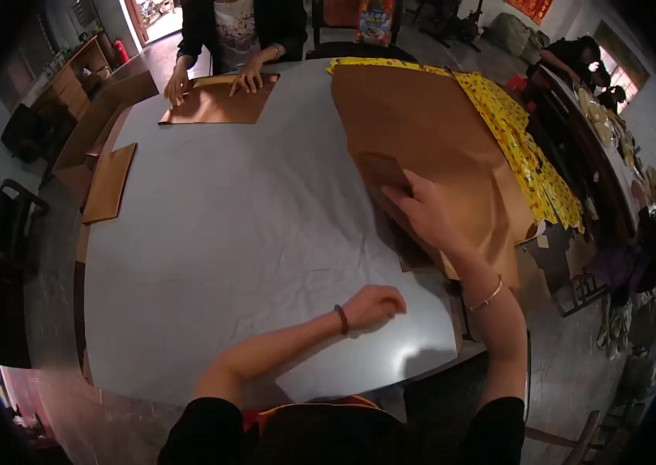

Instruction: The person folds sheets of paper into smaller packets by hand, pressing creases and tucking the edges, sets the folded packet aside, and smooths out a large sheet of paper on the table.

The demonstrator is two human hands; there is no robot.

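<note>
A large brown sheet [429, 116], paper-like or leather-like, covers the right part of the grey-covered table. My right hand [427, 213] is over its left edge, thumb and fingers closed on a darker brown flap [381, 169]. Whether this flap is a turned-up part of the sheet or a separate piece, I cannot tell. Beneath that edge, more dark brown material [415, 252] shows. My left hand [374, 308] rests near the table's front edge, its fingers curled in, with nothing seen in them.
Across the grey table cover [204, 225], another person's hands press a folded brown piece [219, 105]. A second brown piece [109, 184] lies at the left edge. Yellow patterned material [510, 132] borders the big sheet. A cardboard box [103, 116] stands beyond the table's left corner.
</note>
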